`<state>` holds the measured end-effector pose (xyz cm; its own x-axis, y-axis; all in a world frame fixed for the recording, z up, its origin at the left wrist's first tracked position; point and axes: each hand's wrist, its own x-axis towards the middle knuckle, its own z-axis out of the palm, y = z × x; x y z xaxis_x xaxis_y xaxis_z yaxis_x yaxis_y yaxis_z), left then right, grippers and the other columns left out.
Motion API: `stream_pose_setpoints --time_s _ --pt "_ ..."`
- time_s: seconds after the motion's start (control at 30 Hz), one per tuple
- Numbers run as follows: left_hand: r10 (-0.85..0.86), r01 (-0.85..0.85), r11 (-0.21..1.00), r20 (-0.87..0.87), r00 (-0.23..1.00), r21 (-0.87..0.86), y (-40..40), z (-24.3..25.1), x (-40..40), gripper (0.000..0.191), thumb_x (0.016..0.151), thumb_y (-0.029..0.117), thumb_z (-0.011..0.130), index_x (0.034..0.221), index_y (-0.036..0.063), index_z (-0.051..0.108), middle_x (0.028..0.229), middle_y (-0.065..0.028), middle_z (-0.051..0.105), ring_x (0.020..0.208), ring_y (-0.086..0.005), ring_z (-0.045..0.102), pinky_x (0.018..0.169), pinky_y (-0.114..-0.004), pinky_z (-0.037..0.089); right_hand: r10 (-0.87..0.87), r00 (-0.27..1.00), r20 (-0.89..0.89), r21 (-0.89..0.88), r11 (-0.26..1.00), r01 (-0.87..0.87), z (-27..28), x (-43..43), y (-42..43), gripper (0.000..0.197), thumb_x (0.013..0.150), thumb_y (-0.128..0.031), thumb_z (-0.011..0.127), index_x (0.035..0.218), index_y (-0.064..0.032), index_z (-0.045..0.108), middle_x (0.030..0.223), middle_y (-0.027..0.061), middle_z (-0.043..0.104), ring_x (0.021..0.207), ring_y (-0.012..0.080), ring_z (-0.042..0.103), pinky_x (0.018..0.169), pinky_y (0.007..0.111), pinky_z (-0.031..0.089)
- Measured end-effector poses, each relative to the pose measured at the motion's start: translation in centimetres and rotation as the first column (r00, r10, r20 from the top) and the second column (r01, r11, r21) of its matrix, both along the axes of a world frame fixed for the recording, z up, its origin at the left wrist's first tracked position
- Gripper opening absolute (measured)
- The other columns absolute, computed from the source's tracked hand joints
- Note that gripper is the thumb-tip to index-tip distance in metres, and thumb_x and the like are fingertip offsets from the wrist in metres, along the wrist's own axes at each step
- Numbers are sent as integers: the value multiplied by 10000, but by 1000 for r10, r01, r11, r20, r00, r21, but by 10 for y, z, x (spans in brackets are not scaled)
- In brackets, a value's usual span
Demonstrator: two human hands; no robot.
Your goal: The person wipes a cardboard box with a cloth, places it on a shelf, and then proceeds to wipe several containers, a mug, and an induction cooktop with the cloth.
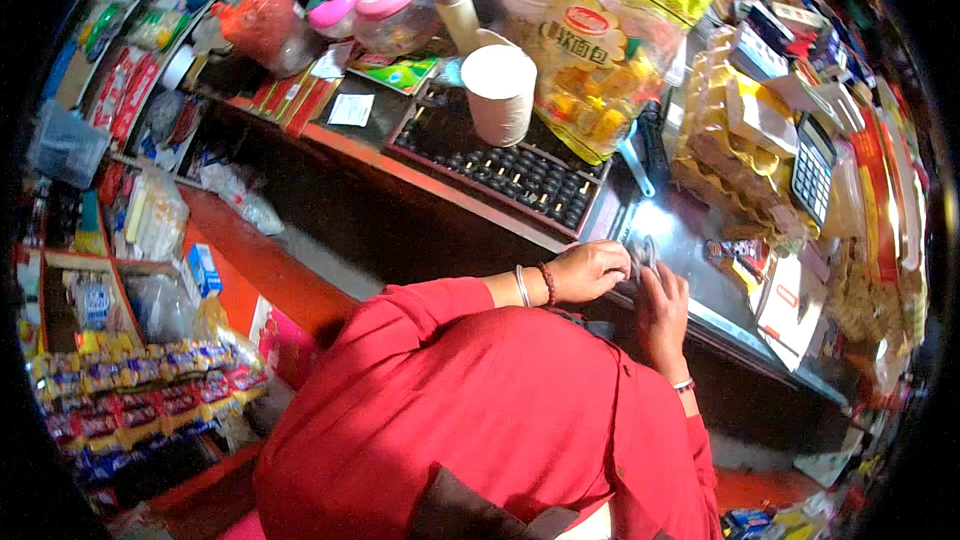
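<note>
My left hand (596, 272) and my right hand (664, 301) meet at the front edge of a glass-topped counter (694, 270). Between their fingertips is a small grey object (643, 251), metal-looking and blurred, so its kind is unclear. Fingers of both hands pinch it close to a bright patch of reflected light. Just beyond my left hand lies a dark-framed abacus (525, 180) with black beads. A white paper roll (501, 109) stands upright on the abacus. A light-blue handle (636, 161) lies between the abacus and stacked egg trays (712, 127).
A large clear bag of packaged bread (592, 82) rests behind the abacus, near pink-lidded jars (390, 15). A calculator (814, 169) leans on the egg trays among small boxes. Shelves of packaged goods (127, 82) and hanging snack packets (150, 390) line the left side.
</note>
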<state>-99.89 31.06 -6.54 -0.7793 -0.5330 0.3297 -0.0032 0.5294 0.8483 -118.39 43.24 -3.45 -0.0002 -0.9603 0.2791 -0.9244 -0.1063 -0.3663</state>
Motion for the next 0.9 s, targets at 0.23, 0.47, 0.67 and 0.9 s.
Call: stream_pose_setpoints --time_s 0.23,0.47,0.67,0.9 --pt "171 -168 983 -31 985 77 14 1 19 72 896 41 601 947 10 640 992 -112 655 962 -288 643 872 -368 508 -361 923 -134 -88 932 351 -23 -91 69 590 738 64 639 1305 -88 590 1335 182 563 1172 388 517 1036 477 405" --pt "177 -178 984 39 983 26 28 -1 24 92 907 83 598 936 20 658 926 -122 671 930 -304 640 849 -387 497 -265 958 -111 -49 964 261 -22 -32 38 643 652 33 682 1277 -99 606 1283 156 585 1165 373 534 1010 481 412" --pt "165 -178 973 100 981 146 42 -8 19 121 916 95 598 969 -3 646 923 -136 673 877 -318 664 773 -392 525 46 998 39 -114 993 -41 -2 41 -20 440 741 -6 652 1177 -68 646 1215 152 617 1067 365 551 937 457 452" --pt "210 -249 889 141 967 384 53 -21 53 98 908 101 603 935 21 652 898 -120 697 877 -254 688 776 -359 536 -234 969 -83 -106 969 225 -23 -37 49 633 638 69 640 1249 -95 626 1270 161 604 1152 376 537 1017 475 407"
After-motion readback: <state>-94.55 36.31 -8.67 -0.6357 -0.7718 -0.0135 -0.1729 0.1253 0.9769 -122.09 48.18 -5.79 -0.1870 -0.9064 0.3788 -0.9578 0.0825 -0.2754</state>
